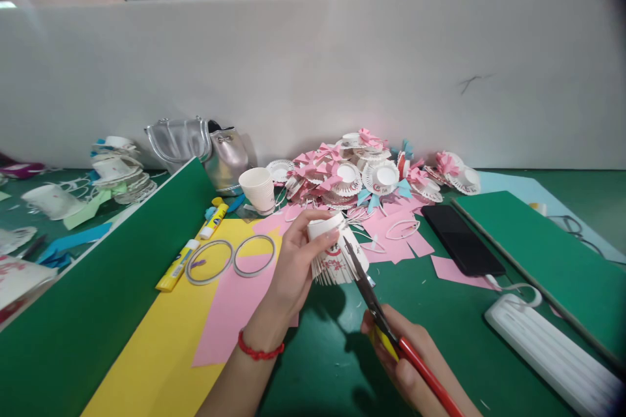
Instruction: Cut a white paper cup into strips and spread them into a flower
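Observation:
My left hand (pixel 296 254) is closed round a white paper cup (pixel 337 260) with red and black print, held tilted above the green table. Along its lower side the cup's wall is cut into a fringe of narrow strips. In my right hand (pixel 405 345) is a pair of scissors (pixel 374 306) with dark blades and red and yellow on the handles. The blades point up and away, and their tips lie at the cup's right side. Whether they are cutting paper at this instant I cannot tell.
Behind the cup lies a heap of fringed paper-cup pieces (pixel 342 176) with pink bows. To the left are two tape rings (pixel 209 262), glue sticks (pixel 178 266), an uncut cup (pixel 257 190) and a green divider (pixel 112 280). A phone (pixel 462 240) and a power strip (pixel 548 352) lie right.

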`<state>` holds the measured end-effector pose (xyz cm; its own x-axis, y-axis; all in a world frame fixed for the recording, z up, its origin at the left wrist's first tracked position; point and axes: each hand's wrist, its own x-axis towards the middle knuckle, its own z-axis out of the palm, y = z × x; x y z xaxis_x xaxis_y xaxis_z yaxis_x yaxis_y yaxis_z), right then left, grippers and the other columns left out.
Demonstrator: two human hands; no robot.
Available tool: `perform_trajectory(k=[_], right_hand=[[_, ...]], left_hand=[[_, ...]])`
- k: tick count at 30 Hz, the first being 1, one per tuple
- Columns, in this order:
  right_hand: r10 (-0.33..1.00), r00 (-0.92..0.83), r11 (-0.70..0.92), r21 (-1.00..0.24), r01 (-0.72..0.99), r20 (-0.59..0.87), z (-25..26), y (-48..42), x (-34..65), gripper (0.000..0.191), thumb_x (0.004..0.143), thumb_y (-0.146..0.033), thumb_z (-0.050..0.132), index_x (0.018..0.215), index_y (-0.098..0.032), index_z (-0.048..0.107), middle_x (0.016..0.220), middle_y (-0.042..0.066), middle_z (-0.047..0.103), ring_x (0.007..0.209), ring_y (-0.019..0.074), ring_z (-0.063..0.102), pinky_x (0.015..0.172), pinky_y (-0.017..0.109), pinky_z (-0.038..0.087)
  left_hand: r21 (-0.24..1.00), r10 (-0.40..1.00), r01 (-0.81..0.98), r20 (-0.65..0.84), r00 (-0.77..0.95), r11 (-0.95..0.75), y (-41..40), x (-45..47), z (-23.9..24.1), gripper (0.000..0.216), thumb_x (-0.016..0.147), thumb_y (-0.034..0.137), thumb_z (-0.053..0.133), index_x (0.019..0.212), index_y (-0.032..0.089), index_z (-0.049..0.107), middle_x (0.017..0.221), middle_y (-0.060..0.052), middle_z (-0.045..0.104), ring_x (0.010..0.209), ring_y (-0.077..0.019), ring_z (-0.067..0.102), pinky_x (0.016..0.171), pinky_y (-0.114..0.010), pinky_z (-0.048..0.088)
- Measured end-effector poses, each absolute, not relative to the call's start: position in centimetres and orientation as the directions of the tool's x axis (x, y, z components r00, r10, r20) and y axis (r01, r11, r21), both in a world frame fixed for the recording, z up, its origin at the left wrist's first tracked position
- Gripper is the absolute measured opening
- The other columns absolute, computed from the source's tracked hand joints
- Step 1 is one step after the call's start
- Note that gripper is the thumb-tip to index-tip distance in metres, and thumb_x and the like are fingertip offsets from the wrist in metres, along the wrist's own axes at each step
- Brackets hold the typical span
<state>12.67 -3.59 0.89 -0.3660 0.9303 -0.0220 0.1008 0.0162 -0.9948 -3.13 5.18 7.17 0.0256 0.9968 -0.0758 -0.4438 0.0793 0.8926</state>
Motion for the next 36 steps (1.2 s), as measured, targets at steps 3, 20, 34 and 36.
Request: perform_trajectory(k=[3,20,34,36], right_hand=[[0.929,-0.368,0.014,-0.994,0.107,-0.026,0.86,-3.50,12.75,0.066,0.072,-0.081,0.033,0.085,-0.019,0.052,0.052,-0.008,0.028,0.047,0.0100,0.022,0.046,0.025,0.015],[0.959,-0.282,0.090,-0.969,0.230,0.022,0.99,-4.01,12.83,0.062,0.080,-0.073,0.027,0.087,-0.018,0.056,0.054,-0.005,0.033,0.045,0.0114,0.026,0.045,0.026,0.019],[0.974,-0.228,0.077,-0.940,0.333,-0.001,1.82,-4.24,13.32,0.057,0.081,-0.070,0.036,0.087,-0.021,0.064,0.050,-0.004,0.034,0.044,0.0138,0.031,0.044,0.024,0.030],[0.976,-0.216,0.083,-0.935,0.345,0.007,1.74,-4.28,13.23,0.058,0.081,-0.070,0.035,0.086,-0.020,0.064,0.050,-0.005,0.033,0.045,0.0136,0.030,0.044,0.024,0.029]], left_hand=[[0.893,0.997,-0.443,-0.070,0.032,0.077,5.22,-3.15,7.17,0.020,0.060,0.018,0.075,0.076,0.021,0.064,0.071,0.004,0.057,0.059,-0.0094,0.053,0.051,-0.019,0.044],[0.900,0.995,-0.424,-0.088,0.041,0.097,5.20,-3.23,7.22,0.017,0.065,0.024,0.073,0.078,0.021,0.064,0.073,0.003,0.058,0.060,-0.0104,0.053,0.053,-0.021,0.042],[0.905,0.994,-0.411,-0.094,0.056,0.108,5.09,-3.18,7.23,0.017,0.066,0.025,0.072,0.080,0.021,0.063,0.070,0.003,0.057,0.058,-0.0099,0.052,0.050,-0.020,0.042],[0.906,0.994,-0.411,-0.087,0.060,0.104,5.08,-3.18,7.15,0.017,0.067,0.025,0.072,0.081,0.021,0.063,0.068,0.003,0.056,0.058,-0.0099,0.052,0.051,-0.019,0.042]])
